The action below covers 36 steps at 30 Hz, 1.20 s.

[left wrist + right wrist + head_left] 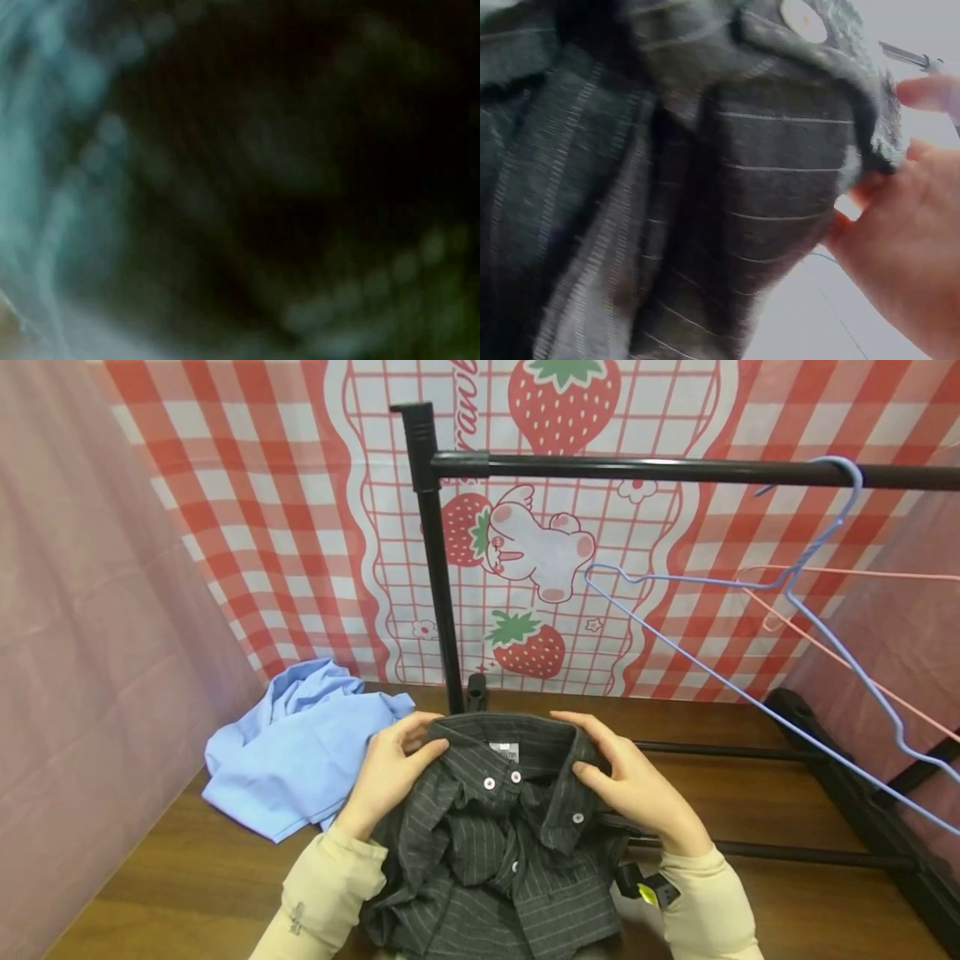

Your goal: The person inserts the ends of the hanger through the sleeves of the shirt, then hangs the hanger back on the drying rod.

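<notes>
A dark grey pinstriped shirt [480, 852] with white buttons hangs bunched between both hands, its collar uppermost and a small label inside the neck. My left hand [393, 768] pinches the collar's left side between thumb and fingers. On the collar's other side, my right hand [630, 772] grips the cloth with the thumb in front and fingers behind. The right wrist view shows that hand [907, 225] at the edge of the striped shirt [780, 165], near a white button. Dark blurred cloth [262, 187] fills most of the left wrist view.
A crumpled light blue garment [292, 752] lies on the wooden surface [165, 893] at left. Behind the shirt stands a black clothes rack [637, 467], with a blue hanger [697, 668] and a pink hanger [840, 652] at right. A checked strawberry cloth [285, 510] covers the back.
</notes>
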{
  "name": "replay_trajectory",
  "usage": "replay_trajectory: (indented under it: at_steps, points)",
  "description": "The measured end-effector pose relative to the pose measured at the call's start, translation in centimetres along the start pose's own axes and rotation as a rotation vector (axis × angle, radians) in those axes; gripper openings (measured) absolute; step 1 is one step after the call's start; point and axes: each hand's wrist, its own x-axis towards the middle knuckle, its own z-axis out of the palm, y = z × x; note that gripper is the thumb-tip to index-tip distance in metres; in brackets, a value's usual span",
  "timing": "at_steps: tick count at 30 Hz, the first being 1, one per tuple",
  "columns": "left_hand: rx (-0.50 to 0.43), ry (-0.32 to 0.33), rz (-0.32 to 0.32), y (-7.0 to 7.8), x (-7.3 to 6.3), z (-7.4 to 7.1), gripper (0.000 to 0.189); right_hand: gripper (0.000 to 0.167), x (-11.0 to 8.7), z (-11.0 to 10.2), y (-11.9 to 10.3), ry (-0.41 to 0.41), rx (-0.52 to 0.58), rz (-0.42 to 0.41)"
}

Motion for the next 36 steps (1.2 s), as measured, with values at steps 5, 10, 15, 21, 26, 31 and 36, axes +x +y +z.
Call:
replay_trajectory:
  at_steps: [5, 10, 15, 21, 26, 31, 36]
  points:
    - [-0.022, -0.016, 0.019, 0.2, -0.1, 0.0, 0.025, 0.055, -0.2, -0.3, -0.3, -0.034, -0.107, 0.019]
    - [-0.03, 0.002, 0.063, 0.4, -0.2, 0.2, 0.022, 0.046, -0.2, -0.4, -0.6, 0.009, -0.156, 0.033]
    - [-0.049, 0.016, 0.118, 0.6, -0.4, 0.2, 0.019, 0.016, -0.3, -0.6, -0.8, 0.079, -0.155, -0.026]
    - [-0.097, 0.023, 0.159, 1.1, -0.6, 0.0, 0.018, 0.011, -0.1, -0.4, -0.7, 0.203, -0.135, -0.063]
    - [-0.04, 0.095, 0.304, 1.9, -1.0, -0.4, 0.017, 0.017, 0.0, 0.1, -0.7, 0.388, -0.136, -0.101]
    - [0.065, 0.165, 0.342, 2.0, -0.8, -0.4, 0.012, 0.012, 0.7, 1.0, 0.0, 0.499, -0.21, -0.162]
    - [0.184, 0.19, 0.286, 1.5, -0.5, 0.0, 0.006, 0.011, 1.1, 2.0, 0.9, 0.535, -0.346, -0.195]
